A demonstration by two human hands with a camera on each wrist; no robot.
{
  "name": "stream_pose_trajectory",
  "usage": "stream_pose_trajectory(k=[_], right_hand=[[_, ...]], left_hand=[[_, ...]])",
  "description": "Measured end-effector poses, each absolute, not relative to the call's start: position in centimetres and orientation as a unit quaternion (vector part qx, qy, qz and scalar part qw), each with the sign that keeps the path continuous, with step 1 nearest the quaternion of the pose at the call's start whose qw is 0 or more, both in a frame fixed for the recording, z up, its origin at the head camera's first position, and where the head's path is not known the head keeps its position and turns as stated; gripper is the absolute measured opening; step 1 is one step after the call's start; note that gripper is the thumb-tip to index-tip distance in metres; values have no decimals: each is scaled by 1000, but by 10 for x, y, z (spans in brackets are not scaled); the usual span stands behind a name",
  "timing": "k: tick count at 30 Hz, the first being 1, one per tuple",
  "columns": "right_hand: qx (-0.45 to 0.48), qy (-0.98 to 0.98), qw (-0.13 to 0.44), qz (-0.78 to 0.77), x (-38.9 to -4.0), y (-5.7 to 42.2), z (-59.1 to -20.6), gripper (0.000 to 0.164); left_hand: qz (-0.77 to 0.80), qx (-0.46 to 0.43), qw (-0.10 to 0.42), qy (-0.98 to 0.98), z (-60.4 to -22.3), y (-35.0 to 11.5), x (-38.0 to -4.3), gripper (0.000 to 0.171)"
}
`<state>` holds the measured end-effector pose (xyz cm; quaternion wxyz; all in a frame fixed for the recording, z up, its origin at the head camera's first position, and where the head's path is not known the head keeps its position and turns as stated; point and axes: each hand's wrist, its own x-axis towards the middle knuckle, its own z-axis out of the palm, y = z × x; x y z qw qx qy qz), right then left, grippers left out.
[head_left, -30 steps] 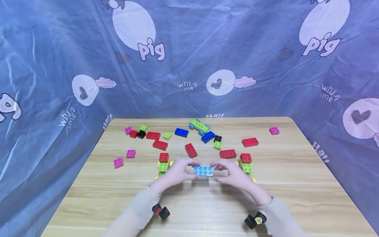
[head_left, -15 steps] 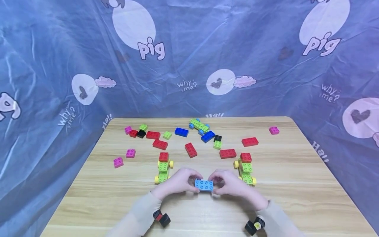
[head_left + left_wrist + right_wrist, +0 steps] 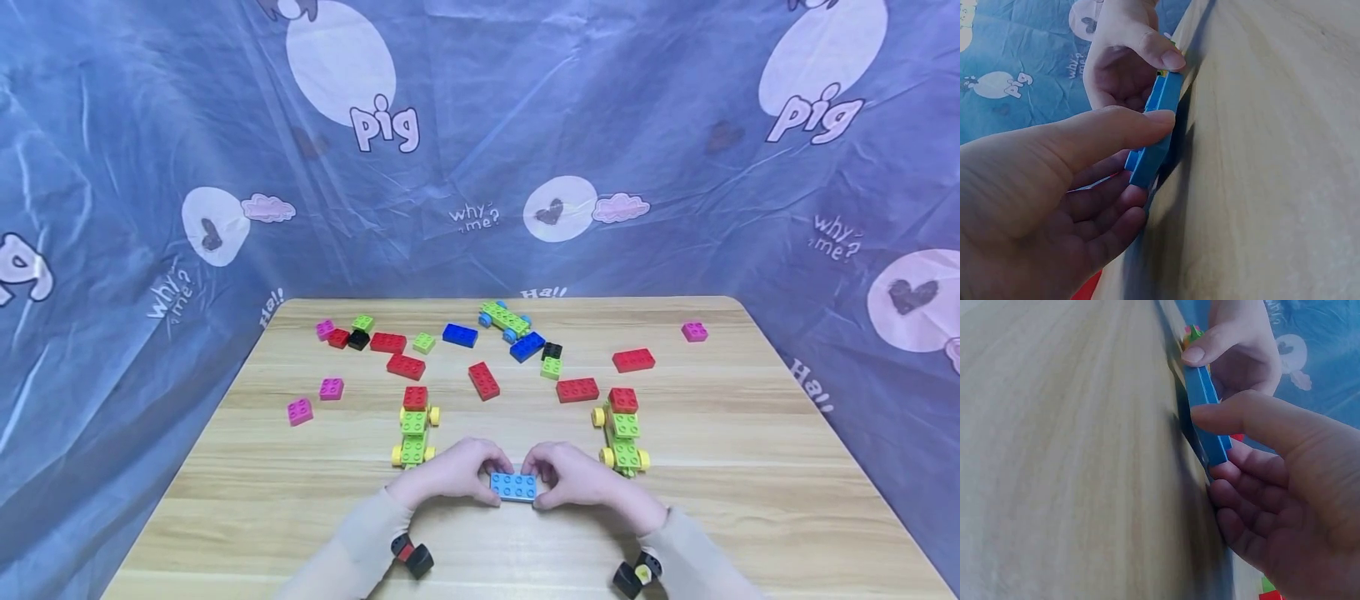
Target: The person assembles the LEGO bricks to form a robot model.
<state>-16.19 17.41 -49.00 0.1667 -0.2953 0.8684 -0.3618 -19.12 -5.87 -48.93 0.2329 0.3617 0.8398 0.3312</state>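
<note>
A light-blue eight-stud toy brick (image 3: 513, 486) lies studs up between my two hands at the near middle of the table. My left hand (image 3: 463, 469) pinches its left end, thumb on the near side and fingers behind. At the other end my right hand (image 3: 573, 477) pinches it the same way. In the left wrist view the blue brick (image 3: 1159, 134) is close over the wood, its shadow beside it. The right wrist view shows both thumbs on the brick's (image 3: 1207, 415) near side face.
Beyond the left hand stands a green wheeled brick car (image 3: 413, 422) with a red brick on it; a matching car (image 3: 622, 425) stands past the right hand. Farther back lie several red bricks (image 3: 483, 380), dark-blue bricks (image 3: 460, 335), pink bricks (image 3: 332, 389) and a blue-wheeled green base (image 3: 505, 319).
Both hands have drawn the light-blue brick toward the near edge and lower, keeping hold of its ends. The cars beside them are now less covered by the hands.
</note>
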Motion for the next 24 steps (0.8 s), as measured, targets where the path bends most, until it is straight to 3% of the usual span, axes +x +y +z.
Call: stream_pose_trajectory(k=[24], right_hand=[[-306,868,173,-351,-164,176,-495,35]], left_hand=[[314,377,247,836,-496,-60,-194,49]])
